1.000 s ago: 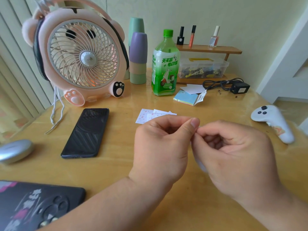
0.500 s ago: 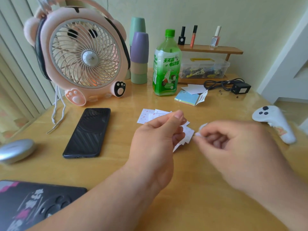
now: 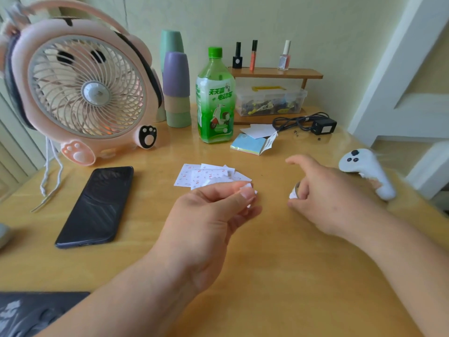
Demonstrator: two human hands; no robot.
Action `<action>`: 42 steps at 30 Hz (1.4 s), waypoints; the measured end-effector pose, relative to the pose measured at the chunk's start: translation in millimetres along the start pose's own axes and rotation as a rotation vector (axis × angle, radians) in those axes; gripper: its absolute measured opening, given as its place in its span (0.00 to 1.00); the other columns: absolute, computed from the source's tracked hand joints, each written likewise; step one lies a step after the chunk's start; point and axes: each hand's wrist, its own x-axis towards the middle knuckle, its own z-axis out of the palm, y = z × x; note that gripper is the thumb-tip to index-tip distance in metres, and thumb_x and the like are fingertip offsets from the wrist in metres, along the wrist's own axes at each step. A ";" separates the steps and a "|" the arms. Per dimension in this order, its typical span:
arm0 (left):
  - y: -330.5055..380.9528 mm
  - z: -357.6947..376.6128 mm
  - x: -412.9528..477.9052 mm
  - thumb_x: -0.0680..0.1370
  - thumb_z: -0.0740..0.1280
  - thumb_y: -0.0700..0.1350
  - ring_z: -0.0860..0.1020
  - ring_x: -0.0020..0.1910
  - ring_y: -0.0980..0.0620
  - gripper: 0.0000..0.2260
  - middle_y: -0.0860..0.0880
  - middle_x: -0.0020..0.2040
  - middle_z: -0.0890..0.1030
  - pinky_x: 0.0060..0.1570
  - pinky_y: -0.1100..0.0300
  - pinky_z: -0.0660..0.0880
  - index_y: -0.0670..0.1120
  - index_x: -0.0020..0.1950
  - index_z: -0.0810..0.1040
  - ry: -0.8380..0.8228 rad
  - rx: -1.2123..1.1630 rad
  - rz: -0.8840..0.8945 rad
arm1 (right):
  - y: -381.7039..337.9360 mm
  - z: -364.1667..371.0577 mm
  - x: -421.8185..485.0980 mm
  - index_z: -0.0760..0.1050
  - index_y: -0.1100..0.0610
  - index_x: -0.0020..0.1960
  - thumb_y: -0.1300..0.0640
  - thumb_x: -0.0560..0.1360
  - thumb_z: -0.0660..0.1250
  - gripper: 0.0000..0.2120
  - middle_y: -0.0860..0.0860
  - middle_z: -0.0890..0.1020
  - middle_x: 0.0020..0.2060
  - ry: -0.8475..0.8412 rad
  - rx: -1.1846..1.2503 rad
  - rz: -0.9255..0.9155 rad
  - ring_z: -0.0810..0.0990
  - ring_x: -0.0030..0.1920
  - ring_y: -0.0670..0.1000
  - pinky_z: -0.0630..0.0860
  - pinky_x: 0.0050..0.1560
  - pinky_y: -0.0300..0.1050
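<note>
At the centre of the frame the left hand (image 3: 213,215) pinches a thin, crumpled white paper scrap (image 3: 246,192) between thumb and fingertips. It sits just below a fanned pile of flat, cherry-printed paper wrappers (image 3: 201,176) on the glossy wooden table (image 3: 267,276). Right of centre, the right hand (image 3: 332,198) curls around a small rounded pale object (image 3: 294,192), index finger extended.

Two hands, held apart.
Left hand (image 3: 213,215) pinches a paper scrap (image 3: 246,190) between thumb and fingertips; right hand (image 3: 332,198) curls round a small white piece (image 3: 294,193), index finger outstretched.
</note>
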 end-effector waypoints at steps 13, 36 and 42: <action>-7.9 -6.2 4.0 0.73 0.67 0.27 0.81 0.48 0.51 0.17 0.39 0.58 0.84 0.44 0.58 0.79 0.42 0.54 0.87 -0.056 0.083 -0.116 | -17.5 -10.4 -19.7 0.82 0.53 0.35 0.51 0.72 0.77 0.09 0.53 0.82 0.29 0.095 0.530 -0.056 0.72 0.26 0.46 0.69 0.29 0.39; -12.1 -10.8 -2.5 0.66 0.64 0.38 0.77 0.57 0.57 0.28 0.58 0.58 0.80 0.54 0.65 0.76 0.62 0.59 0.83 -0.287 0.654 0.238 | -38.6 11.3 -31.0 0.82 0.65 0.41 0.63 0.78 0.65 0.10 0.61 0.84 0.33 -0.108 1.146 0.089 0.72 0.26 0.52 0.62 0.19 0.39; -11.1 -12.3 -1.2 0.65 0.64 0.38 0.77 0.59 0.56 0.29 0.57 0.60 0.80 0.56 0.62 0.77 0.60 0.62 0.82 -0.294 0.668 0.262 | -37.5 11.6 -29.9 0.81 0.67 0.43 0.63 0.77 0.65 0.09 0.62 0.84 0.34 -0.135 1.179 0.107 0.72 0.27 0.53 0.61 0.20 0.39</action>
